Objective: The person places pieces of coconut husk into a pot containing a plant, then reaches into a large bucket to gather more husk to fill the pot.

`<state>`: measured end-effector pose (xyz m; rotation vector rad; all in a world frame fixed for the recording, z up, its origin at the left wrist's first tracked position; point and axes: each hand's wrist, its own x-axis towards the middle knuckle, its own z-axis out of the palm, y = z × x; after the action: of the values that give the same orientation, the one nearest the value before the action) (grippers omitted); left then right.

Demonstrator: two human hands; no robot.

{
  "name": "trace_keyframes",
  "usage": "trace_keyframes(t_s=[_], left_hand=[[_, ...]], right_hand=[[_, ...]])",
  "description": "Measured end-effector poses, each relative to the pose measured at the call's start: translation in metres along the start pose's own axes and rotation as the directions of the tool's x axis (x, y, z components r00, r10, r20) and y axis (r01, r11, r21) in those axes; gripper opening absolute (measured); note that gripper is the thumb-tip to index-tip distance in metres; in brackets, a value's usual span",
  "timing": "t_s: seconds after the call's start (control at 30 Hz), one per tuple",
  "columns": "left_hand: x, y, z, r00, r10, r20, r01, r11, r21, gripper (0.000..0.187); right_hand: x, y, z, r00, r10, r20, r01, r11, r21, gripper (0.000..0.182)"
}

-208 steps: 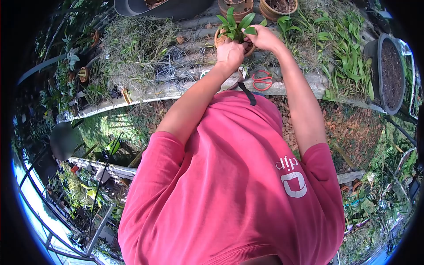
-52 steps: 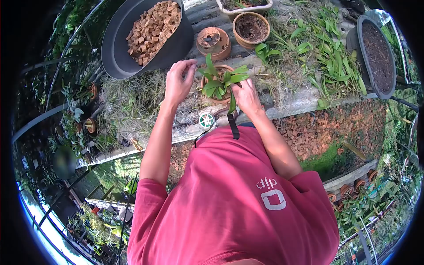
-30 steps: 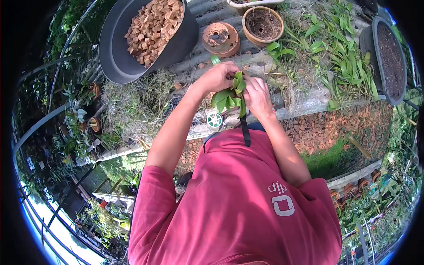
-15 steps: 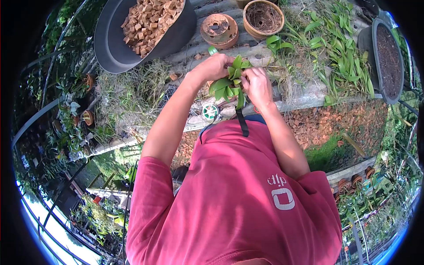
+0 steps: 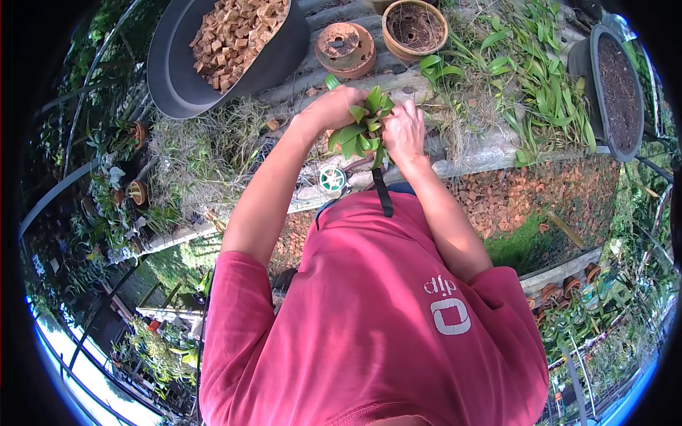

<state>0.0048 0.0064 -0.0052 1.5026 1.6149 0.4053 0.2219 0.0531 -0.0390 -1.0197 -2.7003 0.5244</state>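
Note:
A small leafy green plant (image 5: 364, 129) is between my two hands, above the weathered bench. My left hand (image 5: 332, 108) is closed around its base from the left; the roots are hidden. A green strip (image 5: 332, 82) shows just beyond that hand. On the plant's right side is my right hand (image 5: 403, 133), its fingers bent together against the stems; what they pinch cannot be made out. Below the plant, near the bench edge, lies a green and white reel (image 5: 332, 179).
A dark tub (image 5: 167, 85) of brick-coloured chunks stands at upper left. Clay pots (image 5: 346, 62) sit behind my hands, one an open pot (image 5: 440, 32) with dark contents. Cut leafy plants (image 5: 550, 99) lie at right, beside a soil-filled tub (image 5: 619, 99). Dry roots (image 5: 199, 153) cover the left bench.
My right hand has turned, with its back now more upright beside the plant. My left hand keeps its hold. The whole view has shifted slightly.

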Motion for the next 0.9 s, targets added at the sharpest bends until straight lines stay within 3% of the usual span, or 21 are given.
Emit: trace_keyframes(t_s=[0.13, 0.23, 0.33, 0.43, 0.63, 0.7, 0.8, 0.9], left_hand=[[-0.001, 0.004, -0.001, 0.998, 0.054, 0.015, -0.055, 0.994, 0.09, 0.031], [0.002, -0.001, 0.006, 0.997, 0.07, -0.035, -0.074, 0.986, -0.149, 0.03], [0.006, -0.003, 0.004, 1.0, -0.001, -0.006, 0.001, 1.0, 0.001, 0.028], [0.005, -0.003, 0.008, 0.99, 0.063, -0.125, -0.047, 0.991, 0.121, 0.023], [0.005, -0.012, -0.001, 0.992, 0.05, -0.114, -0.06, 0.994, -0.089, 0.021], [0.007, -0.01, 0.0, 0.995, 0.045, -0.089, -0.047, 0.999, -0.015, 0.022], [0.008, -0.01, 0.005, 0.991, 0.04, -0.129, -0.034, 0.998, 0.053, 0.024], [0.003, -0.004, 0.005, 0.985, 0.064, -0.162, -0.056, 0.997, 0.054, 0.026]], right_hand=[[0.005, 0.001, -0.01, 0.99, 0.038, 0.137, -0.032, 0.999, -0.041, 0.021], [0.003, 0.01, -0.006, 0.998, -0.011, 0.058, 0.011, 1.0, 0.005, 0.021], [0.001, 0.009, -0.005, 0.999, -0.031, 0.036, 0.03, 0.999, 0.017, 0.023], [-0.001, 0.006, -0.008, 0.999, -0.014, 0.039, 0.011, 0.998, 0.061, 0.025], [0.006, 0.012, -0.013, 0.999, -0.006, 0.04, 0.0, 0.988, 0.155, 0.025], [0.005, 0.014, -0.012, 0.998, -0.029, 0.048, 0.022, 0.99, 0.142, 0.025], [-0.001, 0.015, -0.009, 1.0, -0.012, 0.01, 0.009, 0.976, 0.216, 0.024], [-0.007, 0.024, -0.001, 0.989, 0.122, -0.085, -0.072, 0.891, 0.449, 0.023]])
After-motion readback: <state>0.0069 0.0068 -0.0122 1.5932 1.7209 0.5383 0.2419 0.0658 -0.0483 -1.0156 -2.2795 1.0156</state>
